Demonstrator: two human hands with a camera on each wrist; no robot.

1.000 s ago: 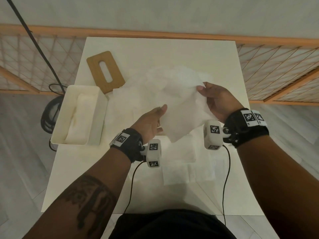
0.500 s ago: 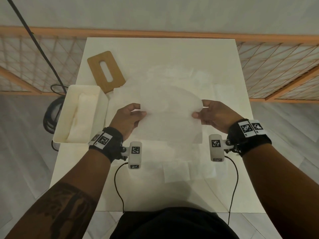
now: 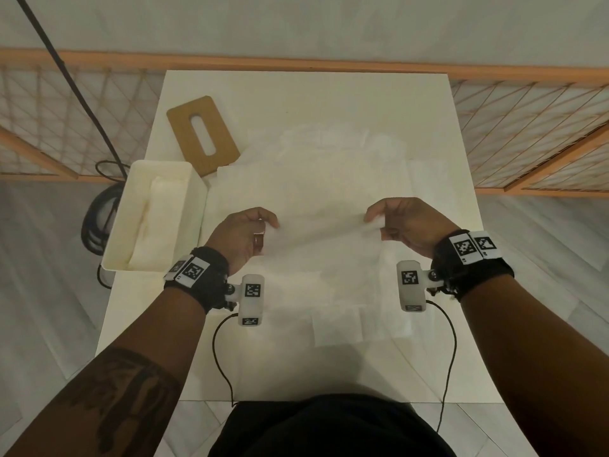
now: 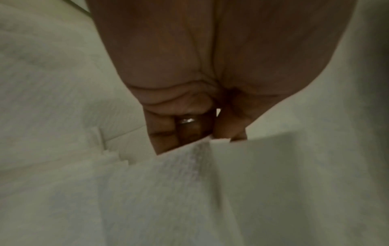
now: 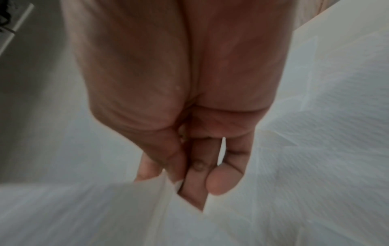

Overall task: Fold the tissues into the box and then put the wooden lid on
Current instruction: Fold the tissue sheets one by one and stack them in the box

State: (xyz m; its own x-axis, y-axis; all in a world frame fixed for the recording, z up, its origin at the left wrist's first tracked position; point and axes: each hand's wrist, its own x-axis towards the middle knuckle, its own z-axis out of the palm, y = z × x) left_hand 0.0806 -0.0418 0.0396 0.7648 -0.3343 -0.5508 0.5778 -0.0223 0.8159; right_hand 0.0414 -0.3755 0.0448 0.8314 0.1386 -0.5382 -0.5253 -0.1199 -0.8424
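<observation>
Right of the box (image 3: pixel 155 216), left hand (image 3: pixel 242 234) and right hand (image 3: pixel 407 225) pinch a tissue (image 3: pixel 323 239) now stretched flat — ready to fold.

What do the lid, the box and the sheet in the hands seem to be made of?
Lid: wood, matte brown, apparently with a paler edge.
Box: probably plastic, smooth cream walls; uncertain.
Sheet: thin tissue paper, white, slightly see-through, sagging between the left hand and right hand.

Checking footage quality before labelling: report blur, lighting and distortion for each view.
Head view: dim warm light, wide-angle bowing at the table edges, held tissue smeared. Left wrist view: soft, left hand shadowed, tissue blurred. Right wrist view: right hand reasonably sharp, tissue edge motion-blurred.
</observation>
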